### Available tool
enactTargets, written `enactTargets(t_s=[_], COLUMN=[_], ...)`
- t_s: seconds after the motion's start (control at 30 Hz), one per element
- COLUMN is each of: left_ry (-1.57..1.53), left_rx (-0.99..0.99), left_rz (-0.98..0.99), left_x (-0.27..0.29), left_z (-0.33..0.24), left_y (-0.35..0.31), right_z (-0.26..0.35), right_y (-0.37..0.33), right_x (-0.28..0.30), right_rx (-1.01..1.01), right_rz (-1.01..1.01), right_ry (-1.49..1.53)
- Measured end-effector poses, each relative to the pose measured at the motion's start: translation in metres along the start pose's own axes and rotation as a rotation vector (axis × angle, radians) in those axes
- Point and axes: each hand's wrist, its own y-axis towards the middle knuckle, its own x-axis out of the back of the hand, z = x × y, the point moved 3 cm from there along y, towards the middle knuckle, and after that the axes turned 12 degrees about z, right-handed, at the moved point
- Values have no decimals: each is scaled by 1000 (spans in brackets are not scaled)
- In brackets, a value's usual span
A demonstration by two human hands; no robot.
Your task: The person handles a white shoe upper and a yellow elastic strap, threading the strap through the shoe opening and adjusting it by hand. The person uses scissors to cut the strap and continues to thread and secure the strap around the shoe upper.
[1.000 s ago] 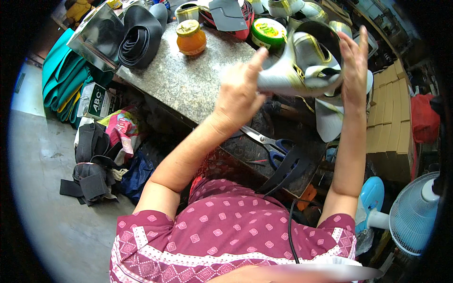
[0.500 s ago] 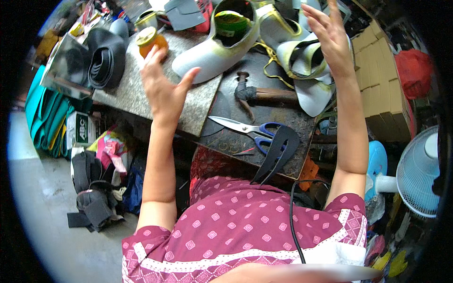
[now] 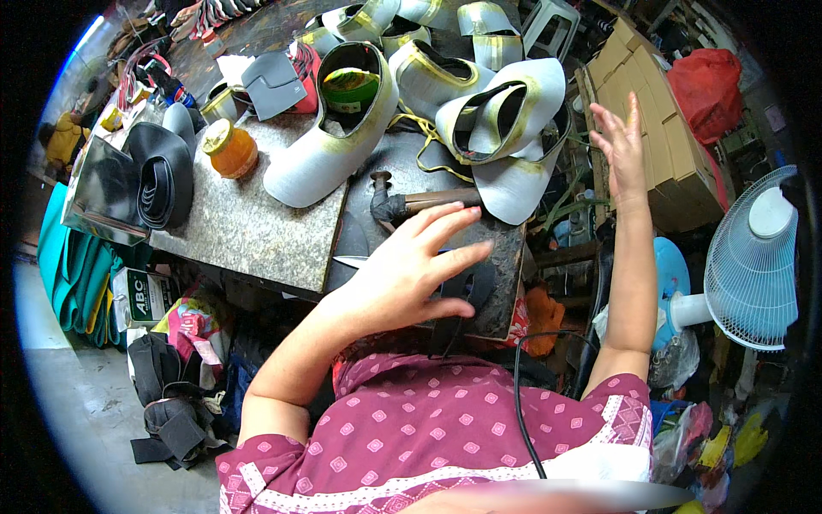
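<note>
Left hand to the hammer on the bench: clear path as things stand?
Probably yes. The left hand hovers open and empty just short of the hammer, whose handle lies bare on the dark bench top. Nothing lies over it; the grey shoe uppers sit beyond.

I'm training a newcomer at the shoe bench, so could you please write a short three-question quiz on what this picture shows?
1. True or false: the left hand is gripping the hammer.
2. What sits inside the grey shoe upper lying on the stone slab?
A. a green-lidded tin
B. a brush
C. a roll of tape
3. Which hand is raised near the cardboard boxes?

Key
1. False: the left hand is spread open over the bench, with nothing in it.
2. A: the green-lidded tin.
3. The right hand, open and empty.
</note>
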Motion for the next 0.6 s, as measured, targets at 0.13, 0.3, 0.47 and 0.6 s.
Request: enactTargets(t_s=[0.13, 0.3, 0.47, 0.6], left_ry=[-3, -109, -107, -64], left_rx=[-128, 24, 7, 155], left_rz=[-130, -103, -52, 130], left_x=[4, -5, -6, -6], left_z=[5, 16, 17, 20], left_y=[18, 23, 23, 14], right_z=[-33, -51, -56, -44], right_y=[0, -8, -23, -28], right_x=[-6, -23, -44, -47], right_rx=[-254, -359, -373, -290], right_rz=[3, 63, 69, 14], right_ry=[130, 166, 234, 91])
